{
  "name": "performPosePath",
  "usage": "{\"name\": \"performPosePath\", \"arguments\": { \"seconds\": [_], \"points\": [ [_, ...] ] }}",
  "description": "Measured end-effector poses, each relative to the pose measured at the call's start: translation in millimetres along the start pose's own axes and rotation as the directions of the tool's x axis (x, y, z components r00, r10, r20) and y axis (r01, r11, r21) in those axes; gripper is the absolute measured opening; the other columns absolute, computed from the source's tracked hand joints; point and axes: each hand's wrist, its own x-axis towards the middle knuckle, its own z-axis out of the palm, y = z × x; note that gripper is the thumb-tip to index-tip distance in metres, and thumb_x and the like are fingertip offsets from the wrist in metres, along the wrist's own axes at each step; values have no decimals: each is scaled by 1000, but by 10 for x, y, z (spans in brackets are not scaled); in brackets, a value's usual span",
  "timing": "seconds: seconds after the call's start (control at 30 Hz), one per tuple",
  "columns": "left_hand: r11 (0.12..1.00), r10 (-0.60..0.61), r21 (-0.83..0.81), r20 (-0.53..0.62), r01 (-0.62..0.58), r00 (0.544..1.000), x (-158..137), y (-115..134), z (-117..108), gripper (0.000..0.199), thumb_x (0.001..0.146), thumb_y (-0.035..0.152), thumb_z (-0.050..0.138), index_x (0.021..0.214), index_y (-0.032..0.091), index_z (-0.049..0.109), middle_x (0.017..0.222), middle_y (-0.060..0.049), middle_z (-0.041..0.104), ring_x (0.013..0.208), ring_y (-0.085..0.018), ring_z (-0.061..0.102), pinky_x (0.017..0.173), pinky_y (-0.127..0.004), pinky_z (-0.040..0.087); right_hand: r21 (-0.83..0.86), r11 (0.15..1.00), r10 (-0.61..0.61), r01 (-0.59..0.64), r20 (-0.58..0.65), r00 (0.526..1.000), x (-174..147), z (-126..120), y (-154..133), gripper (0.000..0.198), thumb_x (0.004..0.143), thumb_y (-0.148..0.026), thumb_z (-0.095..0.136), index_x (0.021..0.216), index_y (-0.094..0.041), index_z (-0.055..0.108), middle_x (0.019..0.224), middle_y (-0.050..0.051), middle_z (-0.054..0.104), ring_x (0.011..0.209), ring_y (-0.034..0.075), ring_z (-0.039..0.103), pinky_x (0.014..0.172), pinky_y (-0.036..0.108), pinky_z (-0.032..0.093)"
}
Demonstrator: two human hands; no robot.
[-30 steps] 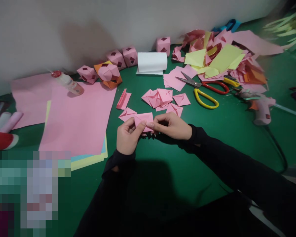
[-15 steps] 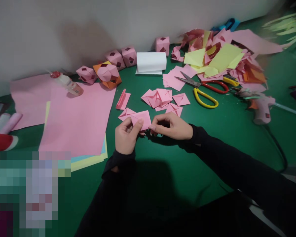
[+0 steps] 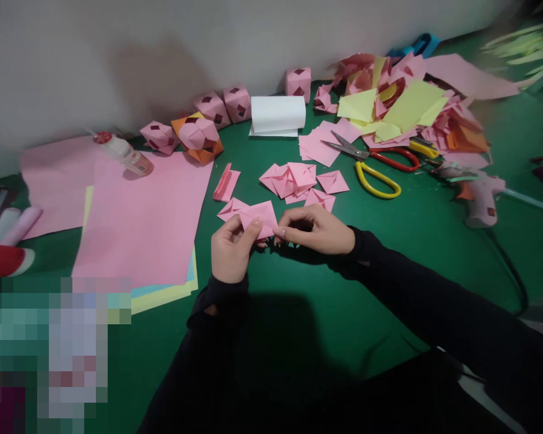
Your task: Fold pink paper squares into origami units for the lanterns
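A small folded piece of pink paper (image 3: pixel 263 216) is held up between my two hands. My left hand (image 3: pixel 231 252) is closed on its left side, the thumb lying across the front. At the lower right corner, my right hand (image 3: pixel 319 230) pinches the same paper between thumb and fingertips. Just beyond my hands lie a pile of folded pink paper pieces (image 3: pixel 289 179) and a single folded piece (image 3: pixel 333 181). Another folded pink piece (image 3: pixel 227 182) stands a little to the left. The fingers behind the paper are partly hidden.
Scissors (image 3: pixel 366 158) with red and yellow handles lie right of the pile, near a glue gun (image 3: pixel 482 199). Pink paper sheets (image 3: pixel 140 223) and a glue bottle (image 3: pixel 123 154) are at left. Pink paper cubes (image 3: pixel 236 103), a white folded card (image 3: pixel 278 113) and paper scraps (image 3: pixel 411 108) line the wall.
Almost nothing differs. The pink paper has tilted very slightly in my hands; both hands stay in the same place.
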Motion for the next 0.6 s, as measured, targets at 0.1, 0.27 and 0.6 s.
{"name": "performPosePath", "arguments": {
  "seconds": [0.1, 0.27, 0.6],
  "points": [
    [1000, 30, -2, 27, -30, 999, 25, -41, -15, 24, 76, 39, 74, 75, 15, 70, 63, 0, 66, 48, -9, 56, 48, -22, 47, 12, 1000, 0, 0, 0, 1000, -2, 13, 2, 19, 83, -32, 68, 75, -15, 65, 73, 2, 68, 65, 12, 59, 62, 24, 46],
    [999, 50, -5, 57, -50, 997, 38, -57, -25, 24, 76, 37, 73, 78, 14, 70, 63, 0, 66, 46, -9, 55, 47, -22, 46, 7, 1000, -1, 1, -54, 999, 1, 42, 12, 18, 83, -29, 67, 72, -15, 61, 67, 0, 64, 60, 10, 55, 58, 23, 44],
    [978, 77, 183, 122, -99, 990, -16, 99, -7, 16, 75, 30, 70, 70, 16, 66, 60, 3, 59, 51, -8, 49, 47, -20, 41, 57, 998, -3, 16, -213, 977, 38, 52, 60, 35, 84, -49, 66, 76, -17, 55, 60, -3, 57, 50, 8, 51, 47, 21, 43]
  ]
}}
